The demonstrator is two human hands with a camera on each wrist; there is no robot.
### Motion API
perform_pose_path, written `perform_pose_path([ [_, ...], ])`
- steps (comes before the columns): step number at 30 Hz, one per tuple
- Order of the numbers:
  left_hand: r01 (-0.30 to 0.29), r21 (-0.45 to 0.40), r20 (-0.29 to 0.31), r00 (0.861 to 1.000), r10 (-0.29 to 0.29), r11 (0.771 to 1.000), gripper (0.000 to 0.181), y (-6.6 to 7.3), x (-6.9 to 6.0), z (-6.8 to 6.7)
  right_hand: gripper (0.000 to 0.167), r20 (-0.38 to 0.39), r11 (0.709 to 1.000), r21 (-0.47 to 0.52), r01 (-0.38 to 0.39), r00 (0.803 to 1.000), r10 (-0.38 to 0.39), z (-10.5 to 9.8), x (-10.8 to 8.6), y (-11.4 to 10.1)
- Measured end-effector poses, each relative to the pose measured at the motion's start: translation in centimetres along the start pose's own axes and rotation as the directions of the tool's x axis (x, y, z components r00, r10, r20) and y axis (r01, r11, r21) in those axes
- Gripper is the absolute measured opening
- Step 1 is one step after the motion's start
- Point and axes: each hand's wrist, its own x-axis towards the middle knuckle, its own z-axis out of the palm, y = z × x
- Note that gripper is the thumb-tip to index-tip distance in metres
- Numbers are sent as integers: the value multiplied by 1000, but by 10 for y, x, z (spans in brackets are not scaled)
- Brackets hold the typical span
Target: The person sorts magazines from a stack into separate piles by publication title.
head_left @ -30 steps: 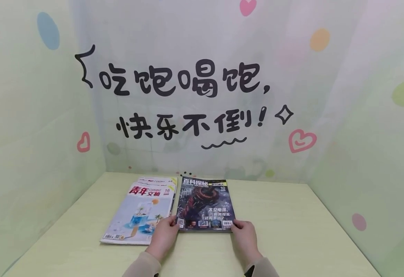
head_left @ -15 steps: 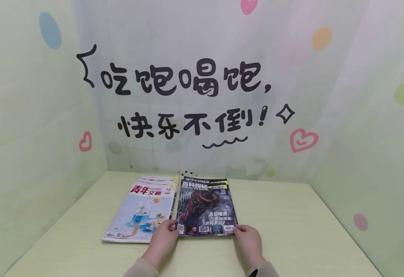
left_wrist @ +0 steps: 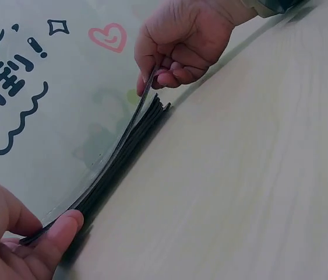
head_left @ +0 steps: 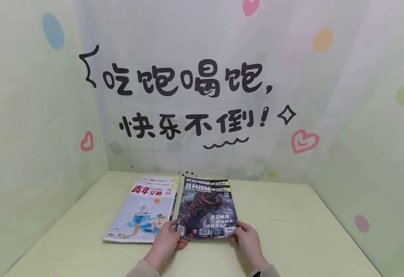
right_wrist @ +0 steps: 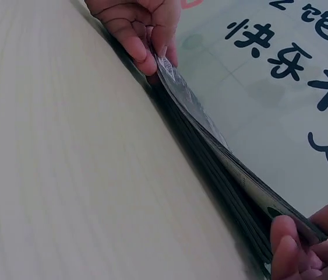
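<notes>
A dark-covered magazine (head_left: 206, 213) lies face up at the middle of the table. My left hand (head_left: 165, 242) pinches its near left corner, and my right hand (head_left: 248, 240) pinches the near right one. Beneath it is a pile of dark magazines (right_wrist: 210, 175), whose topmost cover shows a strip at the far end in the head view. In both wrist views the held magazine's near edge is raised off the pile, leaving a narrow gap. Left of it lies a stack of light-covered magazines (head_left: 139, 215), slightly fanned at the far end; my left hand is beside its near right corner.
The pale wooden table (head_left: 291, 231) extends around both piles. Printed fabric walls (head_left: 202, 154) with black lettering, hearts and dots close off the back and both sides.
Both hands have drawn the top dark magazine a little toward me, so the cover beneath now shows at the far end. The light-covered stack stays where it was.
</notes>
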Motion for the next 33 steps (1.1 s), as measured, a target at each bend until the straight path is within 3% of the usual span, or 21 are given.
perform_pose_path([
  [6, 7, -68, 50, 999, -3, 998, 65, 1, -3, 1, 54, 65, 999, 34, -13, 998, 11, 1, -2, 1],
  [11, -7, -91, 85, 996, 15, 996, 64, 3, -6, 2, 52, 22, 1000, 30, 4, 1000, -5, 1, -2, 0],
  [18, -34, -136, 94, 994, 47, 990, 65, 5, -9, 9, 52, -35, 995, 99, 18, 999, -15, -4, -2, -1],
  [27, -76, -144, 105, 990, 91, 987, 67, 15, -3, 32, 53, -108, 988, 156, -3, 994, 20, -23, 11, -7],
  [33, -88, -150, 129, 986, 108, 985, 66, 25, 4, 56, 53, -136, 986, 164, -1, 990, 24, -47, 20, -12],
])
